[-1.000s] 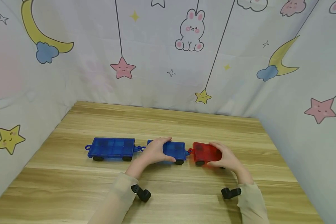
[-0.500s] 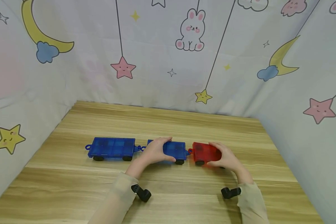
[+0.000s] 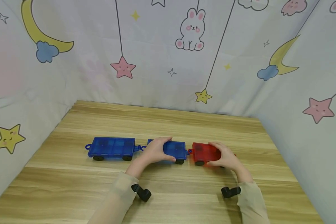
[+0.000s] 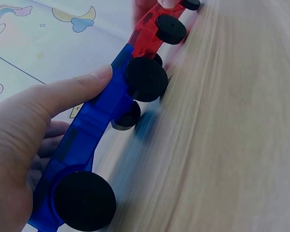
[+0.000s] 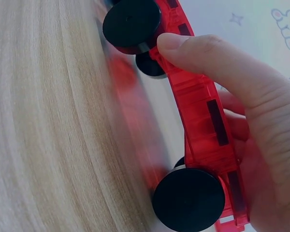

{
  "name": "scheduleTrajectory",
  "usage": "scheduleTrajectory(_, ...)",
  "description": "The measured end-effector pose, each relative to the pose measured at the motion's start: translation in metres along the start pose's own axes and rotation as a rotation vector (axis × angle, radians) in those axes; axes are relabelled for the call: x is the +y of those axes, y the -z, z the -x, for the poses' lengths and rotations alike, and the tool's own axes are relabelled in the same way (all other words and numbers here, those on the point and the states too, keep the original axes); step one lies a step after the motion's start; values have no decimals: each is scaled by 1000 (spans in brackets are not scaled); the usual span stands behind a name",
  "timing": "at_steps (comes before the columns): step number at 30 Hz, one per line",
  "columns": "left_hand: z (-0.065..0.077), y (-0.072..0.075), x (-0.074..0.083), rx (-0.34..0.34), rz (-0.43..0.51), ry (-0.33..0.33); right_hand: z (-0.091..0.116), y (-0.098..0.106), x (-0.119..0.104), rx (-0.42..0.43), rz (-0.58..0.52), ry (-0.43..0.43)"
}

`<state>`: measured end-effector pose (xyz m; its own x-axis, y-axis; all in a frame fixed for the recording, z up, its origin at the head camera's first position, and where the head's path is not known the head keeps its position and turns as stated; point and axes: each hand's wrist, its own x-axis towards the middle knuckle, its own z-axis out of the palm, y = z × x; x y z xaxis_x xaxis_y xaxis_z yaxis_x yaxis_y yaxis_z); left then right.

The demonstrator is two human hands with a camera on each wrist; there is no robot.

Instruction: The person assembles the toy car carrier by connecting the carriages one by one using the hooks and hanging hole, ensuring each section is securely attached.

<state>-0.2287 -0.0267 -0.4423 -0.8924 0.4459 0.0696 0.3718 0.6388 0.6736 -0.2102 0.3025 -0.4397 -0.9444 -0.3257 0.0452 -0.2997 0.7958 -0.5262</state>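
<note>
Three translucent toy train cars with black wheels stand in a row on the wooden table. My left hand [image 3: 156,151] grips the middle blue car [image 3: 177,150] across its width, thumb on the near side. In the left wrist view, the thumb presses the side of that blue car [image 4: 94,116] above its wheels. My right hand [image 3: 225,157] holds the red car [image 3: 203,151] the same way, and the right wrist view shows its thumb on the side of the red car [image 5: 195,101]. A hook-and-ring coupling [image 3: 189,151] lies between the two held cars; whether it is linked is hard to tell.
Left of my left hand stands another blue car [image 3: 112,147], its hook end at the middle car's ring and a free ring at its far left. The wooden table [image 3: 179,193] is bounded by a printed cloth [image 3: 151,87] at the back and sides.
The red car has shifted very slightly left, and a small red tip now shows at the right of my right hand. Both hands keep their hold.
</note>
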Motion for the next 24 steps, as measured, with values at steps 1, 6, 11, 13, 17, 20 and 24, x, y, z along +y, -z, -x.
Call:
scheduleTrajectory(1, 0, 0, 0, -1, -1, 0, -1, 0, 0, 0, 1, 3)
scheduleTrajectory(6, -1, 1, 0, -16, -9, 2, -2, 0, -1, -5, 26, 28)
scheduleTrajectory(11, -3, 0, 0, -27, -24, -8, -2, 1, -1, -9, 39, 23)
scheduleTrajectory(13, -3, 1, 0, -33, -33, -14, -2, 1, 0, -10, 45, 23)
scheduleTrajectory(17, -2, 2, 2, -53, -54, -18, -2, 2, 1, -17, 57, 23)
scheduleTrajectory(20, -1, 2, 3, -63, -72, -15, -3, 2, 1, -26, 63, 25)
scheduleTrajectory(24, 0, 4, 4, -74, -90, -14, -5, 3, 0, -45, 69, 24)
